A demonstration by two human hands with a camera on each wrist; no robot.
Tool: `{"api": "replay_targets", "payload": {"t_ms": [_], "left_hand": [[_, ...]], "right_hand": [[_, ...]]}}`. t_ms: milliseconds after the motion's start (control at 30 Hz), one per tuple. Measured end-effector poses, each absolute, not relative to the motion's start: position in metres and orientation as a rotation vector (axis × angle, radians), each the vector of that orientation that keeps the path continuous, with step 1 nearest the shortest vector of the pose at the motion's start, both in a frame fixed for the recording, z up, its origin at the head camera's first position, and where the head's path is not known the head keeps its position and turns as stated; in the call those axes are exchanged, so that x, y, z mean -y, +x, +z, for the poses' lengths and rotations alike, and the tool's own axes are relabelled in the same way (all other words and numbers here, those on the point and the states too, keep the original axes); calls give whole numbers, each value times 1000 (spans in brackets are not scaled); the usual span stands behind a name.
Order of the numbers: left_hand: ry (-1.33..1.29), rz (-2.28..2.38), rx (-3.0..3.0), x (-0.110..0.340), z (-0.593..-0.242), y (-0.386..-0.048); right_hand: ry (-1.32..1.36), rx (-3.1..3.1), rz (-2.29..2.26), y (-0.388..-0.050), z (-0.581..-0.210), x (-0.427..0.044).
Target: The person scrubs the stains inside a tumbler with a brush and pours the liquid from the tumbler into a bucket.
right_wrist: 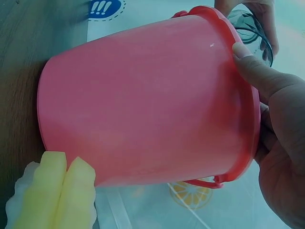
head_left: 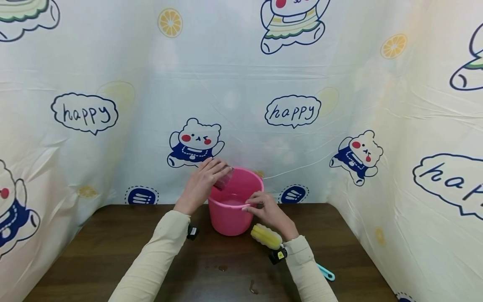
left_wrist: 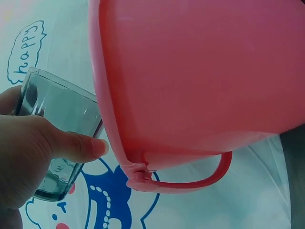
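Observation:
A pink bucket (head_left: 230,220) with a looped side handle (left_wrist: 200,185) stands upright at the table's back edge. My left hand (head_left: 205,180) grips a clear drinking glass (left_wrist: 69,102) at the bucket's left rim, tilted on its side. In the right wrist view, part of that glass (right_wrist: 245,26) shows past the rim. With thumb outside and fingers inside, my right hand (head_left: 266,207) pinches the bucket's near right rim. Below that hand lies a yellow-and-white sponge brush (head_left: 266,236); my right forearm covers part of its blue handle (head_left: 326,272).
Small wet spots (head_left: 222,268) mark the dark wooden table (head_left: 113,251) in front of the bucket. A patterned pale curtain (head_left: 234,100) hangs close behind the table and along both sides. The bucket's bottom looks shiny, perhaps with water.

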State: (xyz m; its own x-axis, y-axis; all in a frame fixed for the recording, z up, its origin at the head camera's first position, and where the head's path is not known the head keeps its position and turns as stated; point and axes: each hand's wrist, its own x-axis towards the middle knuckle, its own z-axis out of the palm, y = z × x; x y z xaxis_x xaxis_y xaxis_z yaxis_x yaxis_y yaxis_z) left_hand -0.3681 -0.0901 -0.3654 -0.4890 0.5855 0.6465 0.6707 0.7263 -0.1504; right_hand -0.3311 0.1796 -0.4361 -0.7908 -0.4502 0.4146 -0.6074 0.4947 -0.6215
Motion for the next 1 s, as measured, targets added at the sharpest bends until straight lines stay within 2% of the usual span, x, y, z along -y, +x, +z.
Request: {"api": "replay_targets", "payload": {"t_ms": [400,633,800,1000], "left_hand": [[-951,-236,2214,94,-371,-371],[-881,-554,2255,98,-374,-374],[-740,-1019,2165,104,-377,-373],[-414,-1448,1925,114,-383,-353]], "right_hand": [[873,2593,1192,-327,-431,-177],[874,2588,1213,-326,-432,-176],[873,2580,1221,-326,-432,-176],[864,2583,1247,-326,-431,-177]]}}
